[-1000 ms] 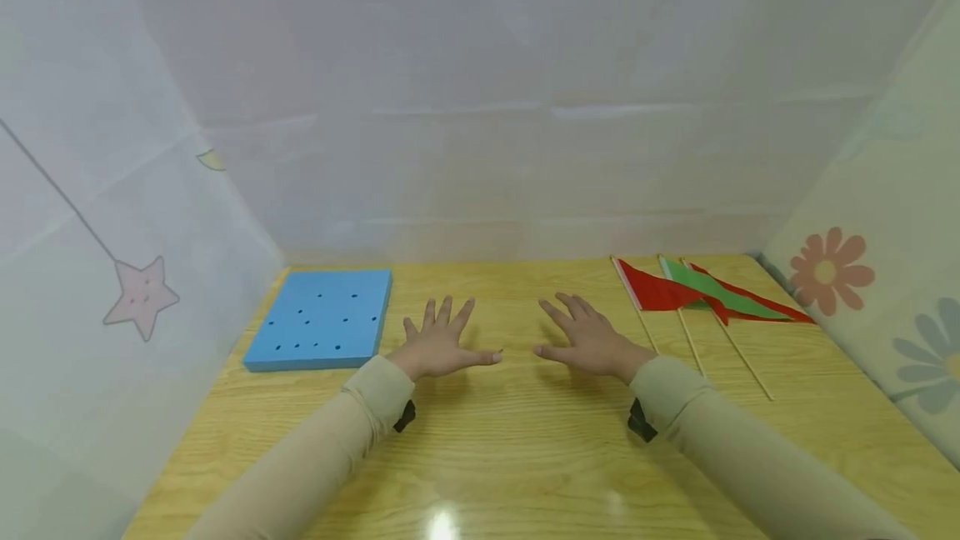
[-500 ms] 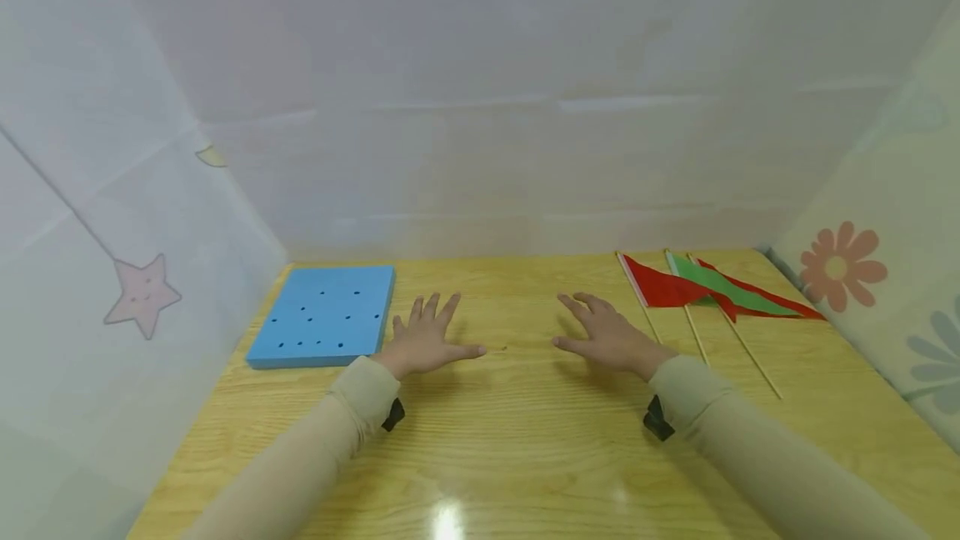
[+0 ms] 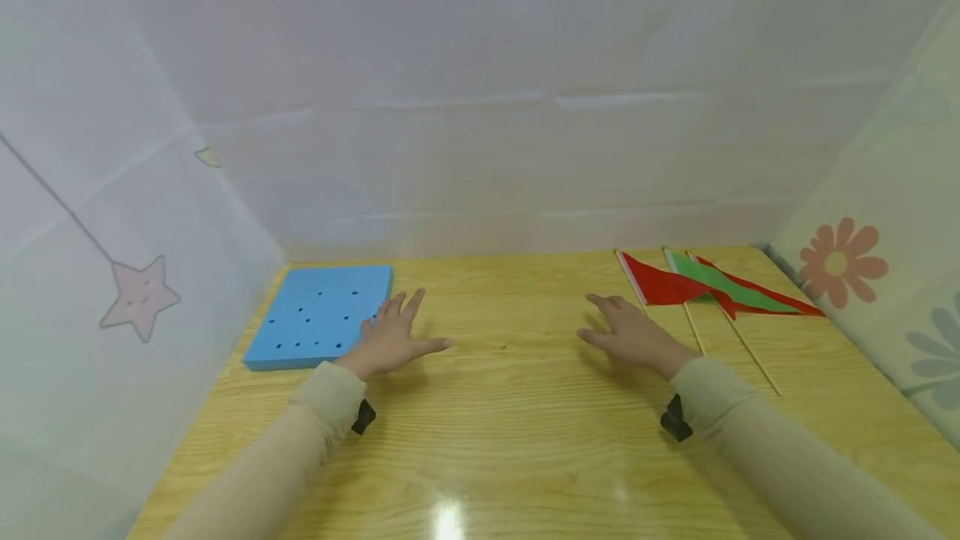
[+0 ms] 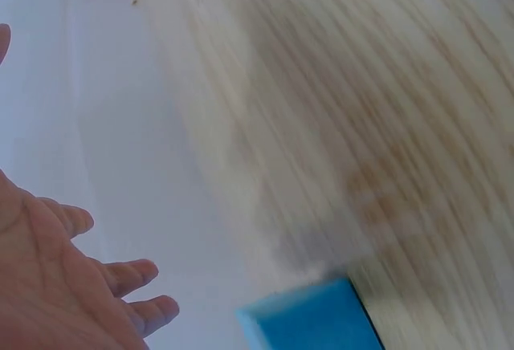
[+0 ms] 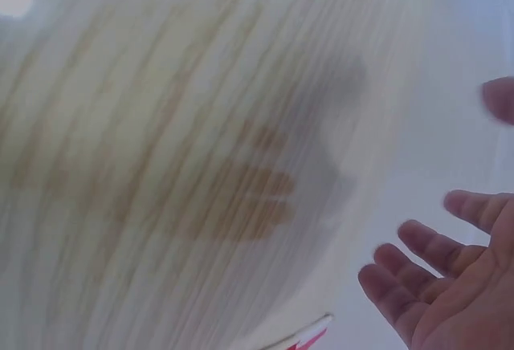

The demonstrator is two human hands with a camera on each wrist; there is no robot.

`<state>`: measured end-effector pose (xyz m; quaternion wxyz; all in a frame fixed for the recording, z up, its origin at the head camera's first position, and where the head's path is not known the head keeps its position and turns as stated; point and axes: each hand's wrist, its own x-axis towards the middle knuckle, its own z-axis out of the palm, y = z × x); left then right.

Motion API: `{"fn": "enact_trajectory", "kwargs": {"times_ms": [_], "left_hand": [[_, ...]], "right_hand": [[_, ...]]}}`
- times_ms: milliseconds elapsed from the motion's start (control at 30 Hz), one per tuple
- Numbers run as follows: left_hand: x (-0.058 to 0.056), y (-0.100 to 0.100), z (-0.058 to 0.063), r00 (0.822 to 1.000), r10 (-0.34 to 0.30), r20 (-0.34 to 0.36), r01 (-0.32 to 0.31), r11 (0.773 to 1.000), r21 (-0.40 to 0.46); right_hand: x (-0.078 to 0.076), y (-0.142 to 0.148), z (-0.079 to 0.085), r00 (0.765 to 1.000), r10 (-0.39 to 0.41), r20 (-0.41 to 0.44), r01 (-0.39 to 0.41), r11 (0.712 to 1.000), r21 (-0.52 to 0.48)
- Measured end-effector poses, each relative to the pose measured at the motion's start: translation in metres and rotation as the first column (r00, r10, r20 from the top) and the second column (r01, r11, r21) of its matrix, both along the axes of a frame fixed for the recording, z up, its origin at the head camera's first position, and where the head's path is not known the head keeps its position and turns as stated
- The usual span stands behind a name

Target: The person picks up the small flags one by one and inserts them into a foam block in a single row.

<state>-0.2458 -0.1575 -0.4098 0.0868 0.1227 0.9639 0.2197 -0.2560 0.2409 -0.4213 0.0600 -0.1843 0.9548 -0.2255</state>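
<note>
The left hand (image 3: 392, 342) was released, its fingers spread near the blue board (image 3: 303, 300); the right hand (image 3: 636, 338) was also released, near the three flags (image 3: 660, 283) on the table (image 3: 510, 432).

In the head view, a wood-grain table (image 3: 495, 423) bears a blue board (image 3: 315, 307) at left, three flags (image 3: 716, 278) at right.

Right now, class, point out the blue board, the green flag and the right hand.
Blue board (image 3: 322, 307), head view: its holed top face.
Green flag (image 3: 723, 282), head view: its green cloth.
Right hand (image 3: 636, 338), head view: back of the hand.
</note>
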Motion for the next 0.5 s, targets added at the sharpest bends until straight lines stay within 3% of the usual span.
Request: {"fn": "enact_trajectory", "kwargs": {"times_ms": [500], "left_hand": [[0.009,-0.052,0.014,0.997,0.080,0.024,-0.081,0.995,0.062]], "right_hand": [[0.002,0.029,0.004,0.998,-0.055,0.043,0.056,0.998,-0.029]]}}
